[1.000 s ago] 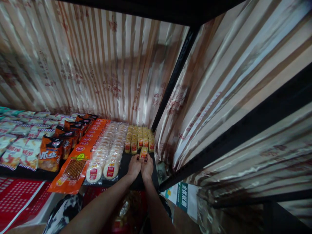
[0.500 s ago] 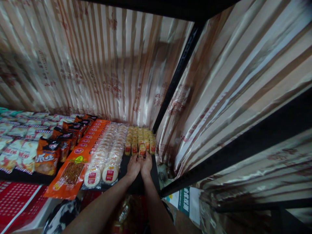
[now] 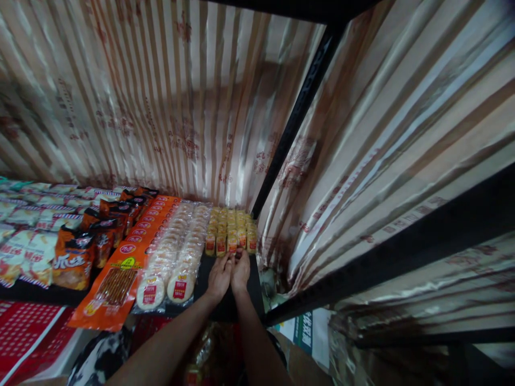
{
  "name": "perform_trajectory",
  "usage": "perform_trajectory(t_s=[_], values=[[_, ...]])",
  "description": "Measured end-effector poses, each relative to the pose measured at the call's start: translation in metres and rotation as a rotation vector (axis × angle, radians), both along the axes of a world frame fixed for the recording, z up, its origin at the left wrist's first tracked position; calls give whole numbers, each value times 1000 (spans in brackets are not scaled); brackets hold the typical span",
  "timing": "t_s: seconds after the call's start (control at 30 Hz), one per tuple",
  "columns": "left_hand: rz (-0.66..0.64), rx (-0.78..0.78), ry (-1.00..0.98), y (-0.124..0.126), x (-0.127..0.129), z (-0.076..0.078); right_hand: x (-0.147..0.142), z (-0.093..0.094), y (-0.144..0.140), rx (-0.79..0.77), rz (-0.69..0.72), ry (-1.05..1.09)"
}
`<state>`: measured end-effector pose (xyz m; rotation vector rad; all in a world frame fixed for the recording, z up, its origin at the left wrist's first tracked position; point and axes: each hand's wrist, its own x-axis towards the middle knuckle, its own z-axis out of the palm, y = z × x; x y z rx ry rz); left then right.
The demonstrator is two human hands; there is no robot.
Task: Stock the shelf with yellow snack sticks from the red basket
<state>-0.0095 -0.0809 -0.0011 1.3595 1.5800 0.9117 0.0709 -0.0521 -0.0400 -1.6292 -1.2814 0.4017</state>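
Two hands meet on a dark shelf: the left hand and right hand press side by side, fingertips touching the front row of small yellow packs; whether they grip one cannot be told. Just left lie round cakes, then an orange packet. Behind hangs a striped curtain.

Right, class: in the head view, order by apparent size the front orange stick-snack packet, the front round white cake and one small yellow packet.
1. Orange stick-snack packet.
2. Round white cake.
3. Small yellow packet, though it lies farther from the camera.
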Motion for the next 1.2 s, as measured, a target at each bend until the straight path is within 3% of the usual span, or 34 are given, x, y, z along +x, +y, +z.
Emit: perform_trajectory(t_s=[0.3,0.73,0.97,1.2], values=[[-36,2,10,10,2,-5,0,-2,-1,-23,45,-99],[18,31,28,-1,-1,-1,-3,-5,-7,-18,20,-110],[-14,14,188,-14,-3,11,-6,0,-29,-58,38,-108],[-46,-5,274,-35,-10,5,-17,7,-61,-86,86,-69]])
